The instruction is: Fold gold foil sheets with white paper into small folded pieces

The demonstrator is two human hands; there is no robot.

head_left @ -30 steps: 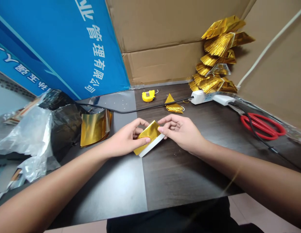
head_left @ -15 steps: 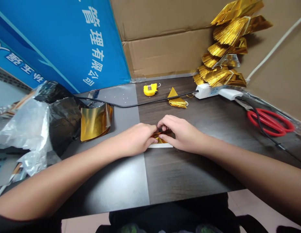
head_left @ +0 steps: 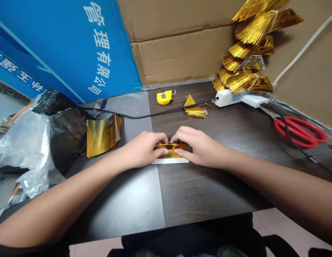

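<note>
A piece of gold foil paper (head_left: 170, 153) with a white strip along its near edge lies on the table in front of me. My left hand (head_left: 147, 149) grips its left part, thumb on the near face and fingers curled behind. At the right part, my right hand (head_left: 199, 148) holds it the same way, thumb pressing down. Between the two thumbs the foil shows a shiny, bent surface. Its outer ends are partly hidden by my hands. Beyond them lies a small pleated gold foil fan (head_left: 194, 109), crossed by a black cable.
A yellow tape measure (head_left: 164, 97) sits near the cardboard wall. Gold sheets (head_left: 101, 137) stand curled at left beside a plastic bag (head_left: 66, 132). At right are red-handled scissors (head_left: 301, 132), a white power strip (head_left: 227, 98) and stacked gold fans (head_left: 253, 30).
My left hand has shifted left along the foil, away from my right hand. More of the gold surface and white strip now shows between them.
</note>
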